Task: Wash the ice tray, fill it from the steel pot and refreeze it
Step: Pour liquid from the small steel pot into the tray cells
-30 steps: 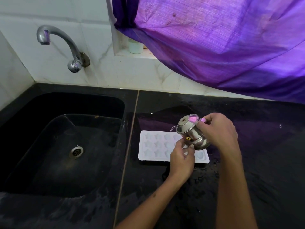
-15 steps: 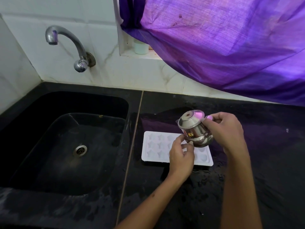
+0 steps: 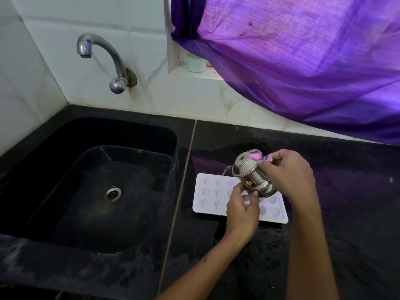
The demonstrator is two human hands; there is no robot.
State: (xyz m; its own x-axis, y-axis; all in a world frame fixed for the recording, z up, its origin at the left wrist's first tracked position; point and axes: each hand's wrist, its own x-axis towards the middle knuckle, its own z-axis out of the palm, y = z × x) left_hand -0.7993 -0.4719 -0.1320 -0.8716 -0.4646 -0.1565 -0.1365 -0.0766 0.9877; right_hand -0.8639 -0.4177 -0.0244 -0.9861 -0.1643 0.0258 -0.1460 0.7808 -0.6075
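A small, shiny lidded steel pot (image 3: 252,173) was tilted leftward over a white plastic ice tray (image 3: 213,197) with star-shaped moulds, lying on the wet black stone counter (image 3: 346,191). The right hand (image 3: 289,173) gripped its handle; the left hand (image 3: 242,210) pinched its base.

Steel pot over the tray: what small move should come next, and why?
Probably keep the steel pot tilted and shift its spout along the ice tray. A thin stream falls at the tray's far left end; the right hand holds the pot and the left hand steadies its underside.
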